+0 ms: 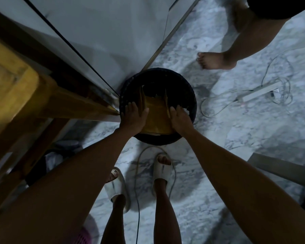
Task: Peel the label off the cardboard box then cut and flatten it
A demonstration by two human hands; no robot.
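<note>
The brown cardboard (157,115), folded with its flaps standing up, sits inside a round black bin (188,92) on the floor. My left hand (135,117) presses flat against the cardboard's left side, fingers spread. On the right side, my right hand (180,118) pushes on the cardboard, fingers together. Both hands are over the bin's near rim. No label or cutting tool shows.
A wooden table leg (74,104) and a white wall panel (104,32) stand left of the bin. Another person's bare foot (213,60) is at the upper right. A power strip (261,91) with cables lies right. A cable (136,173) loops by my slippered feet.
</note>
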